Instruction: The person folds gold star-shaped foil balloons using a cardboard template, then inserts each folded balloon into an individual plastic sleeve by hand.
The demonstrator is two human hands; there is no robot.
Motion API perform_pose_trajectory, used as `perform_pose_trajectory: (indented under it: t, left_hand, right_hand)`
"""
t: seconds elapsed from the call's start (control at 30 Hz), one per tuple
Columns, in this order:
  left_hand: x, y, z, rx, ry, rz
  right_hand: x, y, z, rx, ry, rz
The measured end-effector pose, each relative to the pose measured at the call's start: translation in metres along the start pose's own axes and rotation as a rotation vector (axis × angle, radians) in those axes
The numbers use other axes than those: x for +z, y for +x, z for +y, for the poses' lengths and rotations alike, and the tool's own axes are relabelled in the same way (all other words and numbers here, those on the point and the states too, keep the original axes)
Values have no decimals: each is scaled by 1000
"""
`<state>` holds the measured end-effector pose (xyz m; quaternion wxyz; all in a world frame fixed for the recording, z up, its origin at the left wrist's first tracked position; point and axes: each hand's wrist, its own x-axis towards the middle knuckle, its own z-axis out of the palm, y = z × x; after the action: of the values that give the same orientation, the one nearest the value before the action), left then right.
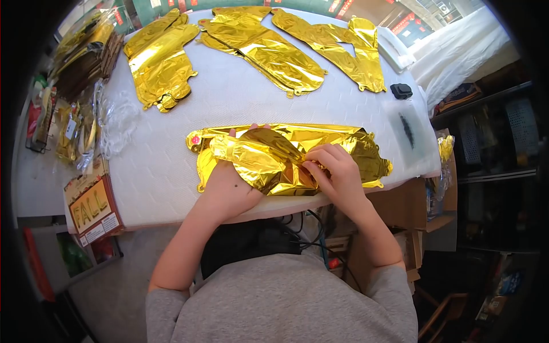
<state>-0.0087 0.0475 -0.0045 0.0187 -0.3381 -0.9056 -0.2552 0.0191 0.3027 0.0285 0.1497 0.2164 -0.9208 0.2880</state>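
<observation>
A flat gold foil balloon [260, 167] lies partly folded at the near edge of the padded table, its shiny sheet bulging up between my hands. My left hand [230, 193] is wrapped round its left part from below, with fingertips showing above the foil's far edge. At the middle, my right hand [338, 172] pinches a fold of the same sheet between thumb and fingers. More gold foil [366, 150] extends to the right past my right hand, with small tabs along its rim. A pink-red spot [196, 140] marks the left end.
Across the far side lie gold foil letter balloons: one at left [163, 63], one in the middle [274, 51], one at right [366, 57]. A black object [401, 91] and clear bag [403, 128] sit right. A FALL card [93, 208] and plastic bags [120, 123] are left.
</observation>
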Motion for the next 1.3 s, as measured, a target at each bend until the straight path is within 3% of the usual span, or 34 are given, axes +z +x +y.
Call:
perform_pose_trajectory:
  t: [0.13,0.2,0.23,0.33,0.37,0.43,0.53,0.57,0.63,0.73,0.83,1.17,1.3]
  left_hand:
    - [-17,1,-2,-110,-439,67]
    - [-7,4,-9,-223,-895,300]
    - [-8,1,-11,-252,-1324,385]
    - [-17,-3,-21,11,-1275,729]
    - [-18,-6,-20,13,-1273,728]
    - [-31,-14,-9,78,-794,780]
    - [-56,-12,19,177,-295,189]
    - [-47,-8,24,177,-297,188]
    - [-23,-4,26,120,85,90]
    - [-12,-7,20,40,228,-24]
    - [-6,-9,20,26,214,-40]
    - [-9,-7,20,-14,166,-70]
    - [-6,-7,17,4,136,-34]
  right_hand:
    - [-2,1,0,94,40,-35]
    - [-2,1,0,112,47,-21]
    - [-2,0,0,111,47,-21]
    - [-3,0,-1,109,45,-17]
    - [-3,0,-1,109,40,-16]
    - [-3,1,-2,111,36,-13]
    - [-4,2,-1,128,44,-25]
    - [-3,2,0,123,42,-30]
    - [-3,1,1,116,37,-33]
    - [-8,-3,0,171,107,-24]
    - [-27,-15,-1,329,191,-116]
    - [-49,-66,29,416,223,-90]
    - [-61,-68,26,277,51,-121]
